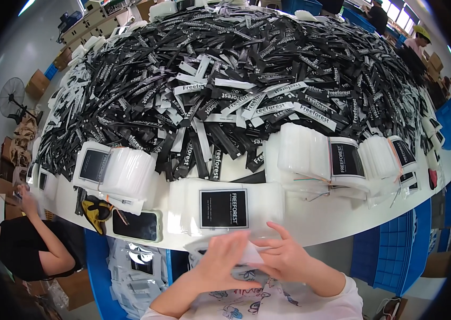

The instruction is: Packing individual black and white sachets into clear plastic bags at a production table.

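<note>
Close to my body, just off the table's near edge, my left hand [224, 257] and my right hand [284, 257] meet at a small white packet [250, 255]. Both hands pinch it, though the left fingers are slightly blurred and what the packet contains is hidden. Straight ahead of them lies a stack of clear-white plastic bags [183, 210], its top bag bearing a black label [224, 208]. Beyond that stack, a large heap of black and white printed strip packets [225, 80] covers much of the table.
Banded bag stacks stand at left [127, 173] and right [302, 152]. A phone [137, 225] lies beside a yellow-and-black object [96, 213] near the edge. Below is a blue crate [95, 272] with filled bags. Another person [33, 245] works at left; a fan [13, 97] stands behind.
</note>
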The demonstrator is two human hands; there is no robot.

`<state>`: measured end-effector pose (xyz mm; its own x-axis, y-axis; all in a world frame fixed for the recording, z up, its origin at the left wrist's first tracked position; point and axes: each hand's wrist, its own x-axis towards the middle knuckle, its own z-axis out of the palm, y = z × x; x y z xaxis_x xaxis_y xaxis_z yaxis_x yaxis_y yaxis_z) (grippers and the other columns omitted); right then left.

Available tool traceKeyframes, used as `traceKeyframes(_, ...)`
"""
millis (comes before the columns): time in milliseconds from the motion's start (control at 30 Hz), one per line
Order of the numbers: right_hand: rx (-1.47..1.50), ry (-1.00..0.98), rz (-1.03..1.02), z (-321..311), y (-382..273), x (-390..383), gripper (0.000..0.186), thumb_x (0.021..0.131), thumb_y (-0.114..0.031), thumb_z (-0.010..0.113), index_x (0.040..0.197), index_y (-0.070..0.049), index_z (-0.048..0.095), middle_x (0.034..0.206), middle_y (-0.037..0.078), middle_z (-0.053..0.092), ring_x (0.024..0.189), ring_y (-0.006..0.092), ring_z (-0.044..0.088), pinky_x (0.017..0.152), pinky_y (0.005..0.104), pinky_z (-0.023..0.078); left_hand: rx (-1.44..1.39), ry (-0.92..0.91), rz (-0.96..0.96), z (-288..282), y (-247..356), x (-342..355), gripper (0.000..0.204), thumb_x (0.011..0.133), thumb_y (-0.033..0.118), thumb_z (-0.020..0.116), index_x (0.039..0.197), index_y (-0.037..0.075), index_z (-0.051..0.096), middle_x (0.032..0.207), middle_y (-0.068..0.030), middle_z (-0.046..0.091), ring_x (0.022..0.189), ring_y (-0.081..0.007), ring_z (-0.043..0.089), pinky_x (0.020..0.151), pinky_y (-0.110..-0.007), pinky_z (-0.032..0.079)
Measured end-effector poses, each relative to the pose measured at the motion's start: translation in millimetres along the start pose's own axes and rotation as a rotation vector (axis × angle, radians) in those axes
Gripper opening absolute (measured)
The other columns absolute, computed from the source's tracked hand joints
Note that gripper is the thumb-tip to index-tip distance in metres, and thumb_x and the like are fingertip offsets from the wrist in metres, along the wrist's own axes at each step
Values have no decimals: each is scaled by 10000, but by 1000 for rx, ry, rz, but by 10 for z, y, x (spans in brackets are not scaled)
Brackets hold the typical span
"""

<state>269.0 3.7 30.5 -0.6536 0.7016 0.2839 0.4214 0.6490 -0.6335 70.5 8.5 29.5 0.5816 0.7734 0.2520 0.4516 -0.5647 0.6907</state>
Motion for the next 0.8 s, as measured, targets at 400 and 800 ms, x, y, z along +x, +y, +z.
traceKeyframes(400,663,273,415,146,-118,108,121,730,-57,633,834,-10,595,861,83,568,746,202,544,701,305,423,-827,148,-432,-89,-46,-190,156,740,9,608,881,-59,618,756,-78,631,662,-88,560,578,-203,439)
traceKeyframes(800,-502,-244,327,-467,888,1629,186,705,-63,553,890,-53,549,896,77,557,885,258,537,752,379,442,-422,34,-578,-1229,-194,-1555,456,747,285,612,1009,-84,557,959,-179,593,848,-248,566,790,-335,424)
